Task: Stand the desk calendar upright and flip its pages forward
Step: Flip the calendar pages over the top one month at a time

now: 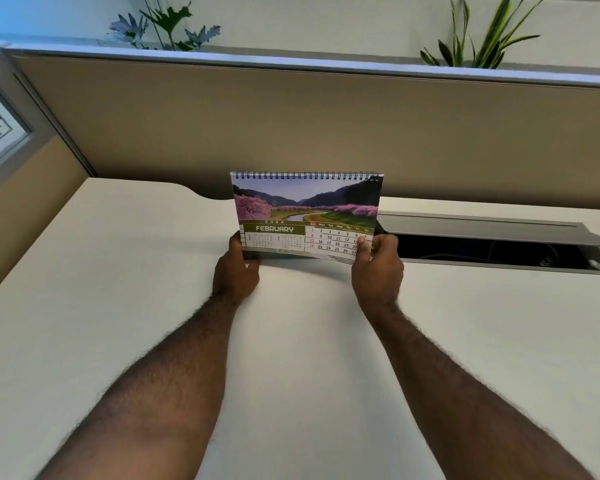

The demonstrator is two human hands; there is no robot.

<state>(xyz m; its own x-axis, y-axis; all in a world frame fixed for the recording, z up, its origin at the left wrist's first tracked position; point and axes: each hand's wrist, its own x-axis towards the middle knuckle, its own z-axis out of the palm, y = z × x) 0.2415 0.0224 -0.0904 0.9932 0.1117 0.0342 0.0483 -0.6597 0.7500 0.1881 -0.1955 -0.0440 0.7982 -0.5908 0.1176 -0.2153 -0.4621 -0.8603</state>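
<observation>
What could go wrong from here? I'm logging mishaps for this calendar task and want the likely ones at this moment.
1. The desk calendar is pinched only at its bottom corners by the left hand and right hand; it could tip or slip when released.
2. The open cable tray lies just right of it; a slide could drop a corner in.
3. The right thumb covers the dates, so flipping needs a regrip.

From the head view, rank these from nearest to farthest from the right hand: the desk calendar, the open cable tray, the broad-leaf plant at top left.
1. Desk calendar: held by the right hand at its lower right corner.
2. Open cable tray: just right of that hand, recessed in the desk.
3. Broad-leaf plant: far left, behind the partition.
</observation>
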